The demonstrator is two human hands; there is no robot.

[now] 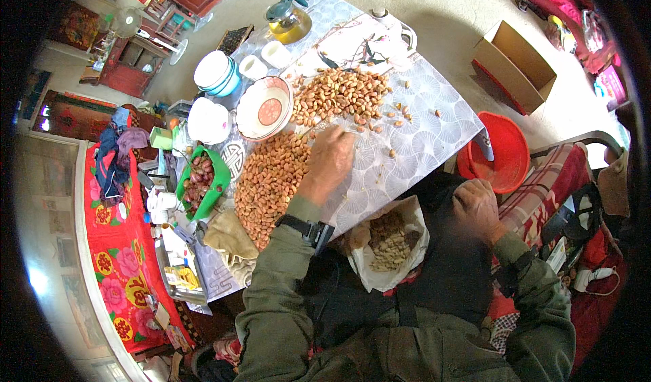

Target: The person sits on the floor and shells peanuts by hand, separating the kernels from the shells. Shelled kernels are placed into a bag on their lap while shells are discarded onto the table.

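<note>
My left hand (330, 164) is over the table's patterned cloth (407, 137), its fingers curled downward between two piles of nuts. Whether anything is pinched under the fingers is hidden. A heap of reddish-brown nuts (269, 188) lies to its left, and a lighter brown heap of nuts (341, 94) lies beyond it. My right hand (476, 206) rests on my dark-trousered leg, fingers bent, their undersides hidden. Between my arms, an open white bag (379, 278) in my lap contains pale and brown bits (389, 247), perhaps shells.
A patterned bowl (257, 104), white cups (253, 68), stacked bowls (212, 70) and a glass teapot (289, 23) stand on the table. Grapes fill a green container (216, 191). A red basin (508, 153) is beyond my right hand; a cardboard box (516, 66) sits on the floor.
</note>
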